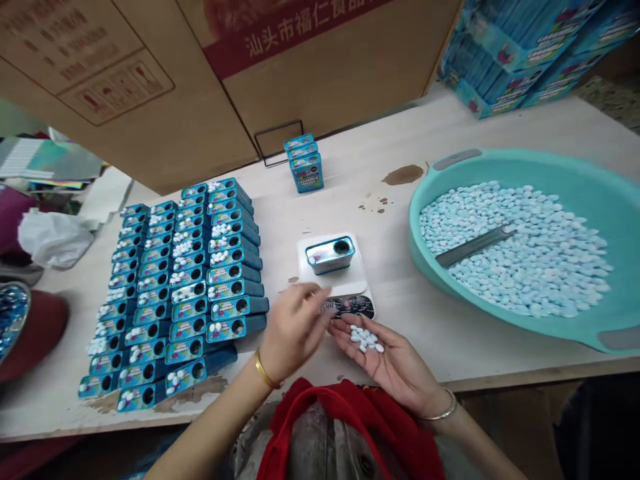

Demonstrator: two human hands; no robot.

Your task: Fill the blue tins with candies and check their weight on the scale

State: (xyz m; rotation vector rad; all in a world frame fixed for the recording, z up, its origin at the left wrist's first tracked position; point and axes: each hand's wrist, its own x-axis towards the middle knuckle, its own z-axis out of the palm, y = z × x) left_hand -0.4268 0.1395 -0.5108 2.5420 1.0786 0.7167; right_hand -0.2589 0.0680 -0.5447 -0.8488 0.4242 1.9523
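1 tin on a white scale, on a pale tabletop.
Just in front of the scale, the left hand has bent, blurred fingers, whether holding anything I cannot tell; the right hand lies palm up, fingers loosely spread, cradling candies. Brown patches lie behind and right of the scale, 3 upright tins and a carton behind, a basin right.
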